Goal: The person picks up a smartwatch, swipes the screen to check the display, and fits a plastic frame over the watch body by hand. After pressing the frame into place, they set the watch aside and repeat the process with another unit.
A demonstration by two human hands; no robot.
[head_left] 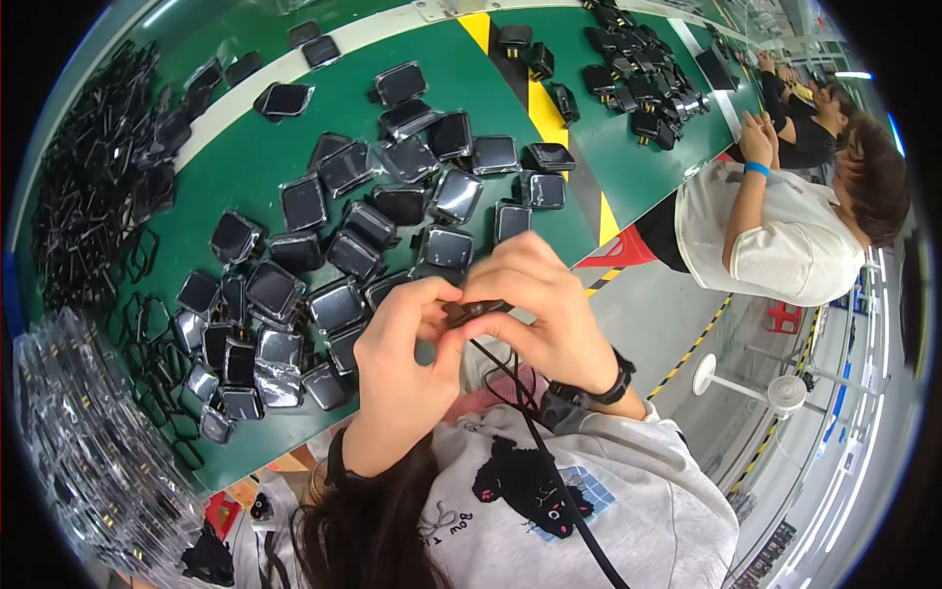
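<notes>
Dark piece (473, 311); long axis seemingly crosswise

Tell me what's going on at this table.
A person's left hand and right hand together pinch a small dark piece at the near edge of the green table. Black squarish pieces lie scattered beyond, with a heap of black frames to the left; a co-worker is off to the right.

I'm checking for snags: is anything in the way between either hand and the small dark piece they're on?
Nothing visible: the left hand and right hand both have fingers directly on the small dark piece. A black cable runs down from near it; whether they join is unclear.
</notes>
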